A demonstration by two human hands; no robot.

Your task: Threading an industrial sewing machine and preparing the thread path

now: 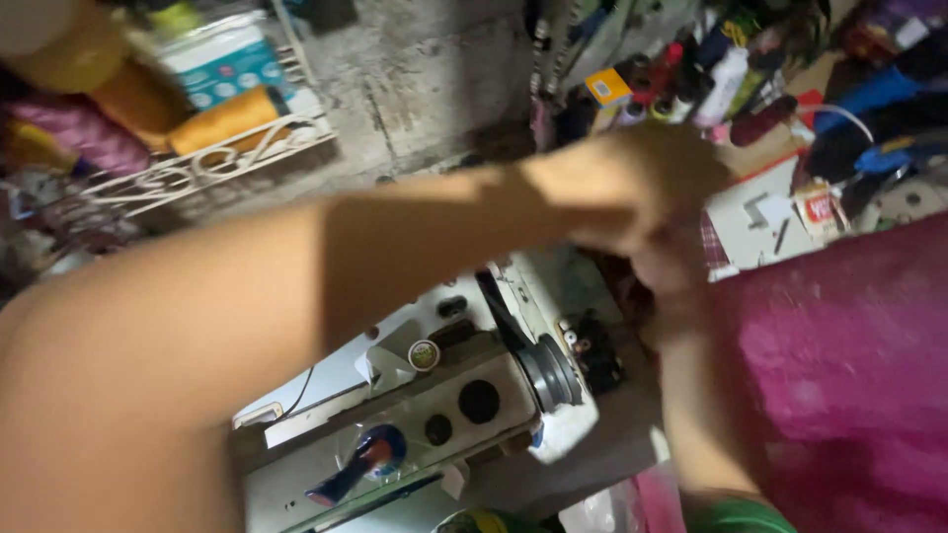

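The left hand point(632, 183) and right hand point(676, 271) are brought together above the sewing machine point(444, 395), beside pink fabric point(839, 365); through blur, whether either is open or closed cannot be told.

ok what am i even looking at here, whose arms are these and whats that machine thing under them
There is one picture, taken by a camera worn on a person's head, looking down, so the arms are the wearer's own. The left hand and right hand meet in the middle, blurred; whether they pinch anything cannot be told. Below them stands a pale sewing machine with its grey handwheel. Pink cloth lies at the right. A white rack at upper left holds thread cones, one orange. More spools crowd the top right.
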